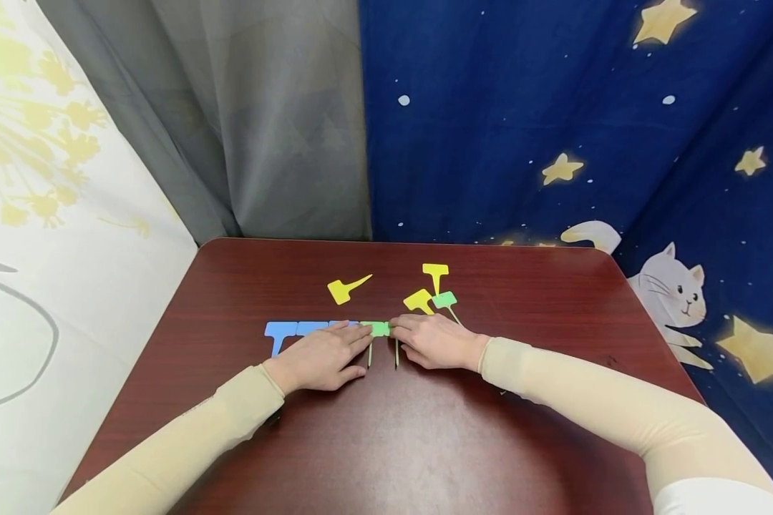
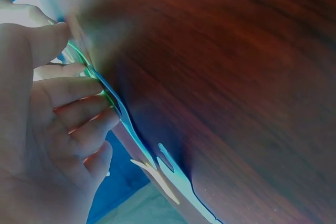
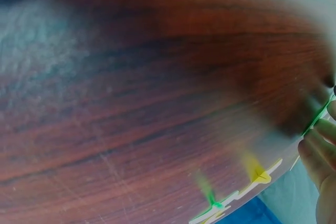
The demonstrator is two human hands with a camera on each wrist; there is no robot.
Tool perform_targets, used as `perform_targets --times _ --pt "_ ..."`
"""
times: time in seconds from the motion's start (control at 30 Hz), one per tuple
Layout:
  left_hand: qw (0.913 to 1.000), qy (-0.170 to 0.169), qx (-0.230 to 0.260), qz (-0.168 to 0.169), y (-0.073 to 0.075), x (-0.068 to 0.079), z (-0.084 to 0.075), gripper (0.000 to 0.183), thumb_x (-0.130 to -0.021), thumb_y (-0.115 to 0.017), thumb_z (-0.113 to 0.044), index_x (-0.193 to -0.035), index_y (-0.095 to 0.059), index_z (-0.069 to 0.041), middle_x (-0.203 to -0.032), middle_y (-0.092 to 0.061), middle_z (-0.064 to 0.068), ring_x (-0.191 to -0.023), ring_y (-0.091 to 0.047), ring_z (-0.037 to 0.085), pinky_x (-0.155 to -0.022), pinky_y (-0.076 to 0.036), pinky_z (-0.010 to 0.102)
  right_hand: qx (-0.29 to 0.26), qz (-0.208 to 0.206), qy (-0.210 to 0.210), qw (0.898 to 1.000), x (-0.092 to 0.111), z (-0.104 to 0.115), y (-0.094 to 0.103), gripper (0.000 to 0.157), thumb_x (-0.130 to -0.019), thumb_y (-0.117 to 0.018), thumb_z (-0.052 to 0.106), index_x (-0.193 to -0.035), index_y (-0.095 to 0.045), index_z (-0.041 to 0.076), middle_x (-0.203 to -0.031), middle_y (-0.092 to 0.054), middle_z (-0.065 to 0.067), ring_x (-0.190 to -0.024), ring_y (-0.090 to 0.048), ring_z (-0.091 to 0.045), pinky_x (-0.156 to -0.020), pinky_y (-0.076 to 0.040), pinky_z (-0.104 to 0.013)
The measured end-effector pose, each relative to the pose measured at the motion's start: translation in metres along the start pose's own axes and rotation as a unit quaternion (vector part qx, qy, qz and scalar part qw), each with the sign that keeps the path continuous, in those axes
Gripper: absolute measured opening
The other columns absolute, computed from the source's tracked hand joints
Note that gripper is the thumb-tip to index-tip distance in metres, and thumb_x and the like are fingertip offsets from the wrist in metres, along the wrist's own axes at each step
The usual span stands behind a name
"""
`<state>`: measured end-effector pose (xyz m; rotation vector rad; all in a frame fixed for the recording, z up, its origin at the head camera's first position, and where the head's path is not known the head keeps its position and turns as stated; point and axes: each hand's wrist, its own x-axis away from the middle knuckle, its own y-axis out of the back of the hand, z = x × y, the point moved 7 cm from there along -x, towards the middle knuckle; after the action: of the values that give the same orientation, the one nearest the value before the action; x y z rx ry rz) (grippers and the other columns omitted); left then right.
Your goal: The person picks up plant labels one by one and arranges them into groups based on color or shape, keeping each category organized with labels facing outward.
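T-shaped plastic plant labels lie in a row across the table, with blue labels [image 1: 280, 329] at the left and green labels [image 1: 379, 329] next to them. My left hand [image 1: 322, 357] rests palm down over part of the blue labels, its extended fingertips touching a green one. From the right, the fingertips of my right hand [image 1: 438, 342] touch the green end of the row and hide part of it. Two green stems point toward me between the hands. In the left wrist view, the fingers reach along the edge of the blue label [image 2: 123, 111].
Beyond the row lie a yellow label [image 1: 338, 292] on its own, another yellow label [image 1: 435, 270], and a third yellow label [image 1: 417, 300] next to a loose green label [image 1: 446, 300]. Grey and blue curtains [image 1: 477, 143] hang behind the brown table [image 1: 393, 443].
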<state>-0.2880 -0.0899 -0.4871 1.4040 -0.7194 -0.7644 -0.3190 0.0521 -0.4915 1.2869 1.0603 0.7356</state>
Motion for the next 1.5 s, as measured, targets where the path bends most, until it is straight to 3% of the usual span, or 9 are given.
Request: perform_targets --times 0.37,0.7,0.93,1.13,1.27,1.5 --pt "0.9998 -0.003 0.007 -0.017 -0.004 0.000 0.002 0.063 -0.091 -0.045 -0.048 -0.138 -0.039 -0.005 -0.142 -0.034 0.011 -0.130 -0.031 0.023 -0.106 -0.023 0.042 0.000 0.000 0.000 1.000 0.002 0.000 0.002 0.038 -0.083 -0.059 0.021 -0.119 -0.054 0.012 -0.121 -0.052 -0.003 -0.106 -0.051 -0.013 -0.079 -0.049 -0.030" --pt "0.9986 -0.005 0.005 -0.052 0.000 -0.005 0.001 0.063 -0.091 -0.046 -0.045 -0.139 -0.038 -0.006 -0.143 -0.034 0.010 -0.130 -0.031 0.022 -0.105 -0.024 0.042 0.015 -0.008 0.000 1.000 0.004 -0.011 0.016 0.035 -0.083 -0.056 0.020 -0.118 -0.055 0.015 -0.118 -0.051 0.001 -0.108 -0.047 -0.013 -0.089 -0.043 -0.030" --pt "0.9995 -0.003 0.013 -0.030 -0.004 -0.009 -0.007 0.062 -0.092 -0.043 -0.045 -0.140 -0.035 -0.007 -0.145 -0.030 0.010 -0.133 -0.026 0.021 -0.106 -0.024 0.041 0.036 -0.002 -0.010 0.999 0.015 -0.029 0.027 0.033 -0.082 -0.056 0.018 -0.115 -0.057 0.015 -0.118 -0.052 -0.002 -0.109 -0.048 -0.014 -0.084 -0.046 -0.030" --pt "0.9997 0.000 0.022 -0.006 -0.006 -0.012 -0.011 0.064 -0.093 -0.039 -0.048 -0.143 -0.029 -0.008 -0.148 -0.023 0.009 -0.135 -0.019 0.022 -0.107 -0.021 0.041 0.064 0.022 -0.023 0.997 0.029 -0.051 0.031 0.028 -0.082 -0.058 0.018 -0.109 -0.059 0.017 -0.104 -0.053 0.001 -0.096 -0.049 -0.015 -0.080 -0.046 -0.031" --pt "0.9996 -0.002 0.029 0.004 -0.004 -0.015 -0.013 0.066 -0.093 -0.038 -0.048 -0.144 -0.026 -0.008 -0.149 -0.020 0.008 -0.136 -0.017 0.022 -0.107 -0.020 0.042 0.093 0.030 -0.020 0.995 0.038 -0.066 0.035 0.026 -0.079 -0.060 0.013 -0.104 -0.060 0.018 -0.094 -0.050 0.001 -0.085 -0.047 -0.016 -0.068 -0.046 -0.030" --pt "0.9991 -0.006 0.037 0.021 -0.009 -0.020 -0.016 0.066 -0.094 -0.035 -0.049 -0.145 -0.021 -0.010 -0.150 -0.016 0.007 -0.137 -0.012 0.022 -0.108 -0.017 0.042 0.120 0.061 -0.003 0.991 0.058 -0.088 0.029 0.028 -0.083 -0.059 0.014 -0.110 -0.061 0.021 -0.094 -0.051 0.000 -0.081 -0.044 -0.017 -0.061 -0.042 -0.029"
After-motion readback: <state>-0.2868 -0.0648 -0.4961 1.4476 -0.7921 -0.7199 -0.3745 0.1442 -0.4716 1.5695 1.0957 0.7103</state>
